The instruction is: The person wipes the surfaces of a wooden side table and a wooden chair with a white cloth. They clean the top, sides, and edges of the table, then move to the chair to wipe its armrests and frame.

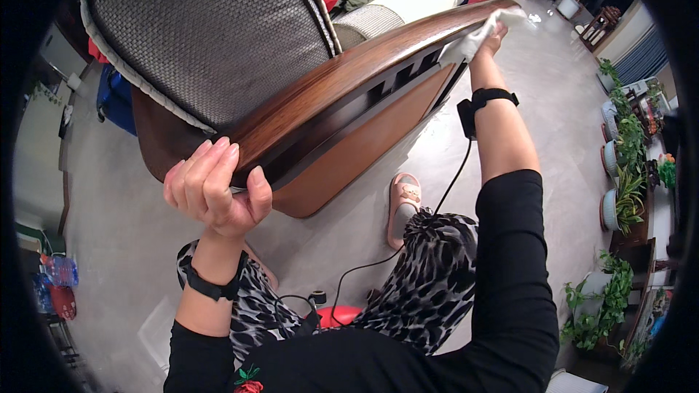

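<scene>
A wooden sofa armrest (pixel 349 73) with a rounded, polished top runs diagonally in front of me, from lower left to upper right. Below its rail are dark slots and a brown side panel (pixel 360 158). My right hand (pixel 494 38) presses a white cloth (pixel 469 46) on the far end of the armrest. At the near end, my left hand (pixel 218 188) is raised with its fingers curled and apart, by the rail's corner; whether it touches the wood is hard to tell. A grey woven cushion (pixel 213 33) leans inside the armrest.
A blue suitcase (pixel 116 98) stands behind the sofa's left side. Potted plants (pixel 628 191) line the right. My slippered foot (pixel 405 202) is on the grey floor below the panel. A black cable (pixel 456 180) hangs from my right wrist strap. Bolsters (pixel 377 19) lie beyond the armrest.
</scene>
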`<state>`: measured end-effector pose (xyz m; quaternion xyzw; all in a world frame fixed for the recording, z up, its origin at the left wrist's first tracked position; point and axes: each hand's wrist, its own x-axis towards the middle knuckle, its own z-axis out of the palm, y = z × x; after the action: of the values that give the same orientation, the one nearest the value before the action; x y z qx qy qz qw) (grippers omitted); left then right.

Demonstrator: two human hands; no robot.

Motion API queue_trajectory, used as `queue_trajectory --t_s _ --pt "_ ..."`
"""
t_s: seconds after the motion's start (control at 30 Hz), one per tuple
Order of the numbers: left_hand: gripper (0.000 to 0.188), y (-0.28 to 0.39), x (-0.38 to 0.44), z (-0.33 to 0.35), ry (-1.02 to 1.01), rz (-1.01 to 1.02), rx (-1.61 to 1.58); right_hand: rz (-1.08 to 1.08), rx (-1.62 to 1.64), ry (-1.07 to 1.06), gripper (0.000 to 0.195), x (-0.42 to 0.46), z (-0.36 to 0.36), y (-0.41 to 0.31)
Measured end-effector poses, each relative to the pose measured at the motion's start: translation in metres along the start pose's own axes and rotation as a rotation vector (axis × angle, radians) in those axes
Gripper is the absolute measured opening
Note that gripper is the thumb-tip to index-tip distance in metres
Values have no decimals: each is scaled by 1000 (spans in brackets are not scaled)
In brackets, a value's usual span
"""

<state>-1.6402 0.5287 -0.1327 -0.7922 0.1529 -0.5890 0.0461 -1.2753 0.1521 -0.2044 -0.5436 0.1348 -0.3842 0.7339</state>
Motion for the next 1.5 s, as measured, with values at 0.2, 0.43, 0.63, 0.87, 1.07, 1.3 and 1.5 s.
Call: queue_trajectory --t_s 0.2,0.43,0.63,0.87,1.07,1.3,1.5 --pt "26 21 16 29 150 -35 -140 -955 -931 -298 24 126 -96 89" --pt "25 8 1 17 85 -47 -76 -812 -1953 -576 24 -54 -31 26" --pt "20 26 22 32 159 -99 -211 -505 -1364 -27 30 -152 -60 98" --pt "25 22 17 29 125 -164 -262 -438 -554 -828 19 -426 -116 86" --pt "35 15 12 9 -49 -121 -338 -409 -658 -1496 23 -450 -121 -58" --pt "45 0 4 -17 -12 -167 -497 -799 -726 -956 29 -413 -98 -160" --pt "32 -50 -15 -4 205 -675 -631 -1140 -686 -782 41 -376 -43 -212"
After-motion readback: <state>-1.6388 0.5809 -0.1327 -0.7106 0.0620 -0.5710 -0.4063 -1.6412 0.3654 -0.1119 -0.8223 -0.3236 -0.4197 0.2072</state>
